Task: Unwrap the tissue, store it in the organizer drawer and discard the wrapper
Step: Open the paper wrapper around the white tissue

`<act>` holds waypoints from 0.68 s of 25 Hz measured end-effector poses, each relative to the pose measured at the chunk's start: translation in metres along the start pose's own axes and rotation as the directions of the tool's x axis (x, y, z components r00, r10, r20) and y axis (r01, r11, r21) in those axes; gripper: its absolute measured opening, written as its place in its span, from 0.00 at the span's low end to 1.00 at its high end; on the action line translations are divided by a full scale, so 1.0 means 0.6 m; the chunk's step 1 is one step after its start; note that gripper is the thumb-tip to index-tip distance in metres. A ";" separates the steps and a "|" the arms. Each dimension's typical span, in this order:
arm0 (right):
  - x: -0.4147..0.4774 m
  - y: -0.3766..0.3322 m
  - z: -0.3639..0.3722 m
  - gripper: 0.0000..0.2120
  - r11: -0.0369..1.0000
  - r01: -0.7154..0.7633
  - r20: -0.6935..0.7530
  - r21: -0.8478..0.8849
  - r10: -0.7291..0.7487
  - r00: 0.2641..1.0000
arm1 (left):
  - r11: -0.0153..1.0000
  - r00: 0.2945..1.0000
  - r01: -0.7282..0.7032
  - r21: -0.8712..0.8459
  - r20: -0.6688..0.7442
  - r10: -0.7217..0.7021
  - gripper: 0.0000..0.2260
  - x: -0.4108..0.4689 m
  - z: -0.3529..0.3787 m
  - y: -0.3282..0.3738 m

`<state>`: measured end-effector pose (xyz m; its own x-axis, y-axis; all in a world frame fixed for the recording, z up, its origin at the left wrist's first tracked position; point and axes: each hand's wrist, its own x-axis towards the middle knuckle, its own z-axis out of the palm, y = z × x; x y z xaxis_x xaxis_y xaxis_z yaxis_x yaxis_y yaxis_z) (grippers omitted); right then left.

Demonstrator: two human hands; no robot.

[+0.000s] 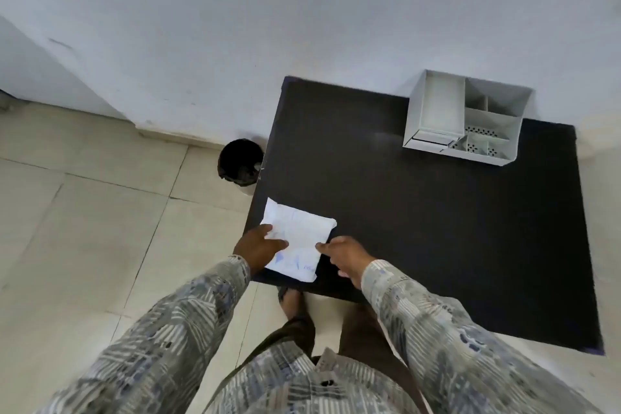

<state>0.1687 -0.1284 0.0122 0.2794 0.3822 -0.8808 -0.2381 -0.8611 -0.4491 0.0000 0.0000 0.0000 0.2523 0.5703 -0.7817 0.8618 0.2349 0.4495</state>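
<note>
At the near left corner of the black table, left hand spread flat on the wrapped tissue pack; right hand pinching its right edge. Far across the table, white organizer. Beside the table's left edge, black bin.

Head camera looks steeply down over the black table from close above.

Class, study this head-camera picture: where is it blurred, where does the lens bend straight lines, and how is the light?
Head view: both patterned sleeves smear with motion blur; the black table edges splay with wide-angle distortion; light is soft and even, with faint sheen near the white organizer; print on the tissue pack is unreadable.
</note>
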 end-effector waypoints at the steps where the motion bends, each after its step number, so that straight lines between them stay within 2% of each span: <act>1: 0.013 0.001 0.006 0.07 0.998 -0.032 0.019 0.045 0.031 0.999 | 0.999 1.000 -0.013 0.031 -0.003 0.013 0.31 0.005 0.006 0.000; 2: 0.025 0.000 0.008 0.06 0.994 -0.064 0.017 0.091 0.063 0.998 | 0.998 1.000 -0.008 0.069 -0.008 0.009 0.31 0.003 0.007 0.006; 4: 0.039 -0.003 0.011 0.11 0.985 -0.088 0.019 0.148 0.086 0.996 | 0.997 1.000 -0.006 0.077 0.011 0.005 0.30 -0.005 0.014 0.012; 5: 0.039 -0.008 0.011 0.12 0.986 -0.058 0.005 0.153 0.058 0.998 | 0.999 1.000 -0.004 0.052 0.024 0.003 0.29 -0.009 0.015 0.021; 7: 0.028 -0.027 0.002 0.10 0.995 0.099 -0.066 0.029 -0.097 0.993 | 0.989 0.995 0.071 -0.130 0.083 -0.060 0.30 -0.027 0.009 0.048; 8: 0.014 -0.037 -0.007 0.10 0.967 0.219 -0.091 -0.129 -0.232 0.968 | 0.940 0.977 0.182 -0.289 0.162 -0.140 0.33 -0.038 0.005 0.065; 9: -0.008 -0.047 -0.017 0.10 0.870 0.345 -0.076 -0.353 -0.394 0.916 | 0.836 0.934 0.318 -0.446 0.299 -0.196 0.36 -0.053 0.001 0.084; 10: -0.033 -0.054 -0.027 0.10 0.681 0.452 -0.020 -0.576 -0.565 0.825 | 0.714 0.884 0.416 -0.564 0.433 -0.174 0.39 -0.068 -0.006 0.101; 11: -0.061 -0.059 -0.037 0.11 0.434 0.520 0.075 -0.736 -0.710 0.700 | 0.609 0.852 0.462 -0.645 0.514 -0.102 0.39 -0.082 -0.010 0.116; 12: -0.089 -0.062 -0.047 0.11 0.217 0.551 0.188 -0.806 -0.788 0.586 | 0.528 0.837 0.466 -0.710 0.547 -0.005 0.34 -0.095 -0.010 0.128; 13: -0.113 -0.062 -0.057 0.11 0.097 0.569 0.267 -0.817 -0.810 0.521 | 0.484 0.837 0.449 -0.751 0.543 0.068 0.26 -0.107 -0.006 0.140; 14: -0.136 -0.064 -0.067 0.12 0.088 0.598 0.292 -0.797 -0.810 0.508 | 0.468 0.839 0.426 -0.775 0.531 0.116 0.18 -0.117 0.002 0.151; 15: -0.156 -0.069 -0.078 0.11 0.181 0.624 0.263 -0.760 -0.793 0.550 | 0.489 0.848 0.391 -0.780 0.511 0.138 0.13 -0.125 0.007 0.159; 17: -0.184 -0.078 -0.107 0.12 0.470 0.600 0.077 -0.647 -0.743 0.665 | 0.535 0.870 0.283 -0.796 0.448 0.207 0.14 -0.131 0.015 0.165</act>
<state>0.2088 -0.1516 0.1400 0.2912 0.9198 -0.2630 0.6580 -0.3921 -0.6429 0.0694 -0.0288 0.1017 0.5947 0.1918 -0.7807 0.1822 0.9137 0.3633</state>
